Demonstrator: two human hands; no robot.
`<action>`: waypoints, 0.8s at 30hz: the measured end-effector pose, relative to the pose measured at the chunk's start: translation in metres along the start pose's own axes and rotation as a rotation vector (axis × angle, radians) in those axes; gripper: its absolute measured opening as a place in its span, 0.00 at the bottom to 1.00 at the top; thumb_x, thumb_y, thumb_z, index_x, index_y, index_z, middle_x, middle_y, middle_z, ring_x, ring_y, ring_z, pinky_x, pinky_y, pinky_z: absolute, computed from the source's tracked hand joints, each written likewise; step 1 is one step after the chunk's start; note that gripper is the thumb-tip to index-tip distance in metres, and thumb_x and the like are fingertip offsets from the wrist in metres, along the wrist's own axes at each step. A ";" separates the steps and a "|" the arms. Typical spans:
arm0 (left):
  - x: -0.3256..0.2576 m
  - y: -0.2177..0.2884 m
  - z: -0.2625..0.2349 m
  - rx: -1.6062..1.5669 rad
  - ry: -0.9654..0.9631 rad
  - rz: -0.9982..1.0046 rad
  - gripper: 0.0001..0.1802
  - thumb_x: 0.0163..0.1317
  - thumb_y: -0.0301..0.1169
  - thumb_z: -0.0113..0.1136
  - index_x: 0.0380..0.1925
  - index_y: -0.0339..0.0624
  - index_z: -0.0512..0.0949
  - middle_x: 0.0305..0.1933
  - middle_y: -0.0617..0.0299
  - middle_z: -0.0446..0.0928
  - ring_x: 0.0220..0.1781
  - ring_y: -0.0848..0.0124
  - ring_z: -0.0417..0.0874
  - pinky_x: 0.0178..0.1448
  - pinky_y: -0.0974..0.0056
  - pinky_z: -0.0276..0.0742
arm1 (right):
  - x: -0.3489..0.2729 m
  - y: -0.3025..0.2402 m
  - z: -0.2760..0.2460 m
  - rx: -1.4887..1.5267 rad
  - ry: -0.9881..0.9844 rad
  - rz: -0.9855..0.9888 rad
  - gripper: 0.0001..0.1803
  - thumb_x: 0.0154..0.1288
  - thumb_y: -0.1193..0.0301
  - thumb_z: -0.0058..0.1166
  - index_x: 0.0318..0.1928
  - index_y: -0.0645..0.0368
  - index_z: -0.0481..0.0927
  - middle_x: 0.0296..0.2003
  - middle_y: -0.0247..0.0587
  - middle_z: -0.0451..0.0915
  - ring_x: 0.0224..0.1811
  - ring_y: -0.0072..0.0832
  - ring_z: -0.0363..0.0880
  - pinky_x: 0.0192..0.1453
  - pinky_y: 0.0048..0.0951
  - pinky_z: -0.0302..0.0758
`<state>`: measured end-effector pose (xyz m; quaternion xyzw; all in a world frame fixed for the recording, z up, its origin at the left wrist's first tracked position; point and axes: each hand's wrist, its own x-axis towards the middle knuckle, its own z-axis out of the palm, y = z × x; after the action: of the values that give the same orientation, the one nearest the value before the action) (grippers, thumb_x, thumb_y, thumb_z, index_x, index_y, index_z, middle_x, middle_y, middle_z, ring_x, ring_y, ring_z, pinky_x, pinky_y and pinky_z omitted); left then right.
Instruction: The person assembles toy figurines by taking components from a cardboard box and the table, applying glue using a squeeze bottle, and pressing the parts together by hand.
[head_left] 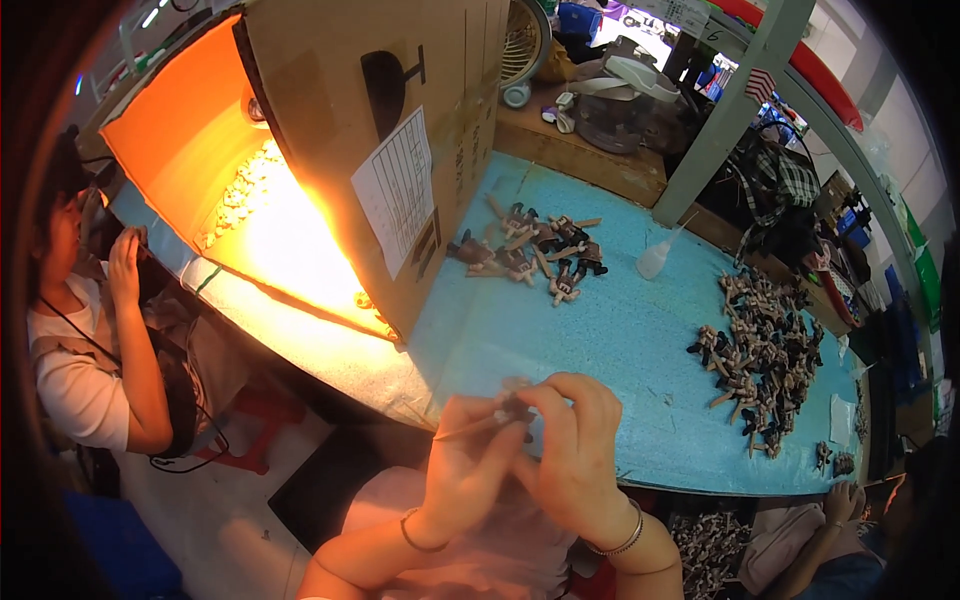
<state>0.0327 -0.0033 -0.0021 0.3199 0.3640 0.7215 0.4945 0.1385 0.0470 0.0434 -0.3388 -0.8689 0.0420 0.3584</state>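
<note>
Just in front of my body, above the near edge of the blue table, my two hands meet around a small figurine (513, 408). It looks dark and pale, and is partly blurred and covered by fingers. My left hand (463, 470) is closed on its left side; a thin pale stick seems to stick out along these fingers. From the right, my right hand (578, 455) pinches the figurine between thumb and fingertips. Farther off on the table lies a small group of similar figurines (535, 245), with flat wooden sticks among them.
An upright cardboard box (330, 60), brightly lit inside, stands at the left with small pieces (245, 195) in it. A squeeze bottle (654, 260) and a large figurine pile (765, 350) are to the right. One person (95, 370) sits left; another person's hand (843, 502) rests lower right.
</note>
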 end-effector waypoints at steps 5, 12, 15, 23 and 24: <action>0.000 0.009 -0.016 0.375 -0.288 0.046 0.16 0.59 0.24 0.54 0.47 0.36 0.66 0.46 0.57 0.68 0.46 0.72 0.71 0.49 0.66 0.69 | -0.005 0.018 -0.010 0.267 -0.055 0.100 0.31 0.35 0.72 0.67 0.45 0.59 0.69 0.42 0.42 0.69 0.45 0.38 0.69 0.49 0.37 0.65; 0.022 0.031 -0.011 0.642 -0.378 0.269 0.20 0.56 0.27 0.52 0.49 0.33 0.69 0.46 0.54 0.69 0.44 0.67 0.72 0.47 0.65 0.68 | -0.038 0.033 0.010 1.476 0.014 0.481 0.37 0.35 0.73 0.73 0.48 0.60 0.67 0.45 0.41 0.66 0.51 0.30 0.65 0.58 0.33 0.60; 0.024 0.027 -0.008 0.603 -0.439 0.358 0.19 0.52 0.23 0.51 0.47 0.33 0.72 0.44 0.53 0.69 0.42 0.66 0.72 0.47 0.64 0.68 | -0.041 0.031 0.013 1.535 0.055 0.463 0.38 0.34 0.73 0.74 0.49 0.60 0.67 0.45 0.41 0.65 0.51 0.31 0.64 0.58 0.33 0.60; 0.001 0.012 0.000 0.575 -0.272 0.357 0.19 0.52 0.22 0.53 0.46 0.32 0.72 0.36 0.56 0.68 0.38 0.69 0.71 0.44 0.66 0.70 | -0.048 0.027 0.012 1.480 0.037 0.489 0.42 0.33 0.61 0.75 0.48 0.64 0.66 0.46 0.43 0.66 0.49 0.29 0.66 0.54 0.30 0.64; 0.000 0.012 0.001 0.597 -0.261 0.374 0.19 0.52 0.23 0.53 0.47 0.32 0.72 0.35 0.56 0.68 0.37 0.69 0.71 0.43 0.67 0.70 | -0.050 0.028 0.012 1.500 0.025 0.440 0.42 0.35 0.68 0.75 0.51 0.64 0.66 0.47 0.42 0.65 0.53 0.30 0.63 0.57 0.31 0.60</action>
<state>0.0275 -0.0065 0.0087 0.6001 0.4277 0.6146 0.2814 0.1713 0.0395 -0.0041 -0.1709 -0.5174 0.6843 0.4846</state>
